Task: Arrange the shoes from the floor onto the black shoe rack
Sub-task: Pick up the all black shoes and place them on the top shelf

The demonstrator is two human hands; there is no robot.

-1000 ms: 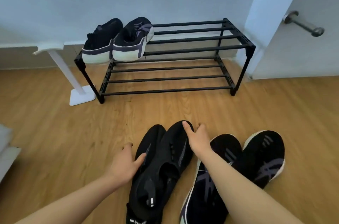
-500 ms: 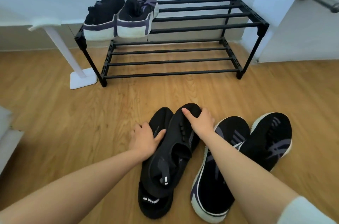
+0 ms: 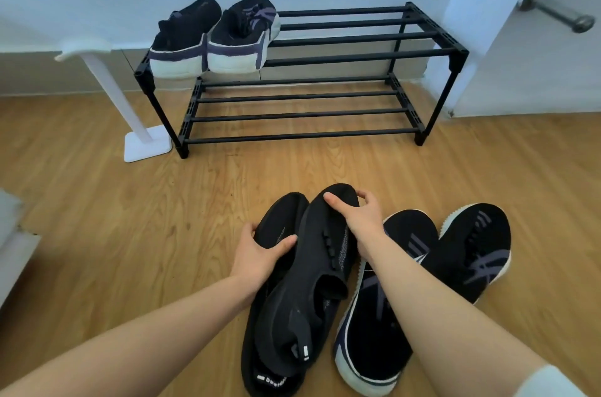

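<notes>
Both my hands are down on the all-black knit pair lying on the wood floor (image 3: 113, 234), toes pointed toward the black shoe rack (image 3: 341, 55). My left hand (image 3: 260, 253) is curled around the left all-black shoe (image 3: 279, 217) near its forefoot — thumb (image 3: 286, 242) laid across the top, the other fingers wrapped over the outer edge. My right hand (image 3: 361, 217) grips the toe of the right all-black shoe (image 3: 325, 269), thumb (image 3: 333, 201) on the upper and the fingers hooked over the far side of the toe; how tightly either hand presses I cannot tell. The right shoe lies partly over the left one, its heel tab covering the left shoe's collar, where a white printed label shows.

Just to the right, touching the black pair, sits a second pair on the floor: a black sneaker with purple stripes and a white sole (image 3: 374, 341) under my right forearm, and its mate (image 3: 474, 247) beside it, farther right.

The rack stands against the pale wall, two tiers of bars. A third pair of black sneakers with white heels (image 3: 211, 38) sits on the top tier at its left end, heels facing me; the lower tier holds nothing visible. A white stand (image 3: 136, 123) leans beside the rack's left leg, and a door with a metal handle (image 3: 553, 9) is at the right.
</notes>
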